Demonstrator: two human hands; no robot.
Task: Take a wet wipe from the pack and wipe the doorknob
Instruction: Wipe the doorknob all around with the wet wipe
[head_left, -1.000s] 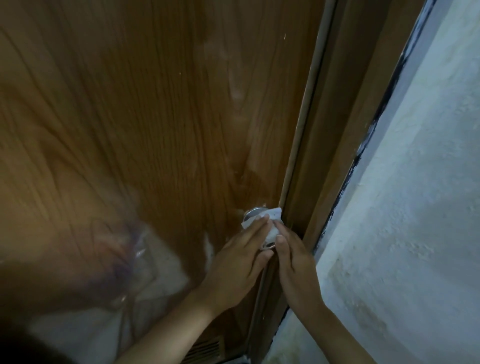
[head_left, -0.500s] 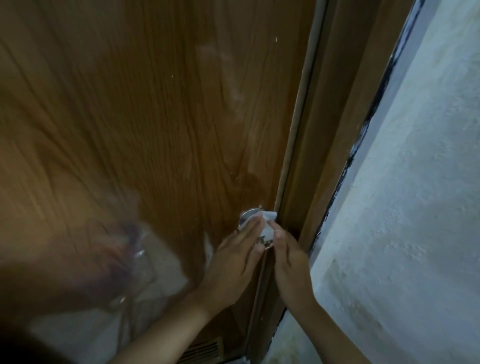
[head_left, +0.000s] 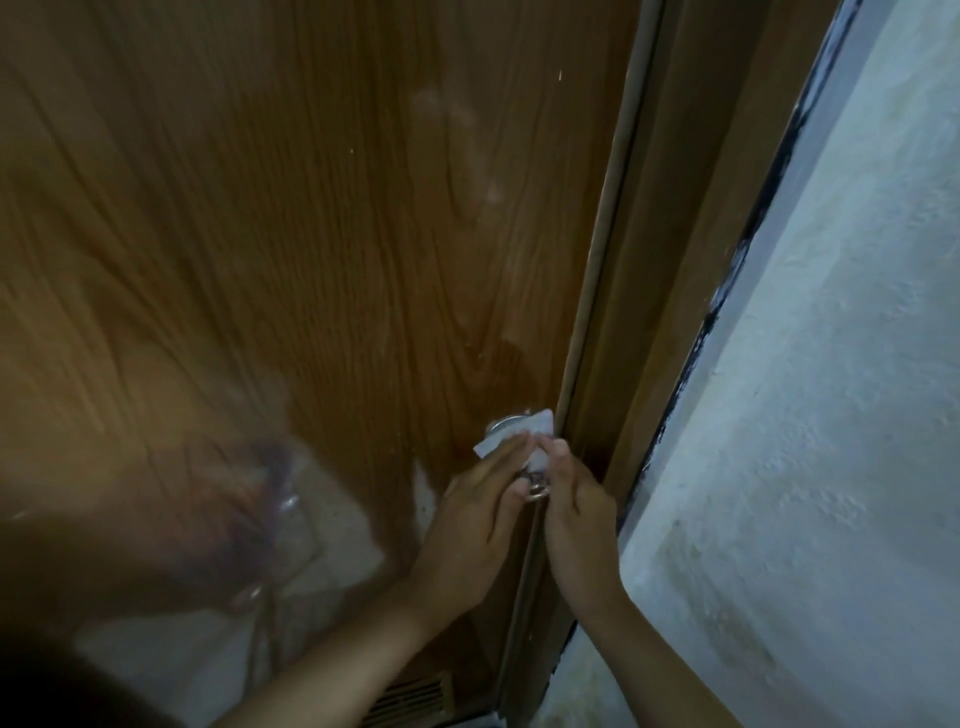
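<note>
Both hands (head_left: 483, 514) pressing wipe (head_left: 511, 441), wooden door (head_left: 311, 234)

Glossy wood-grain door (head_left: 322, 234) fills the left of the frame, its sheen throwing back blurred reflections at lower left. Shiny metal doorknob (head_left: 537, 488) peeks from under a soft, matt white wet wipe (head_left: 524, 434). At right, the pale wall (head_left: 831, 415) looks rough and matt.
</note>
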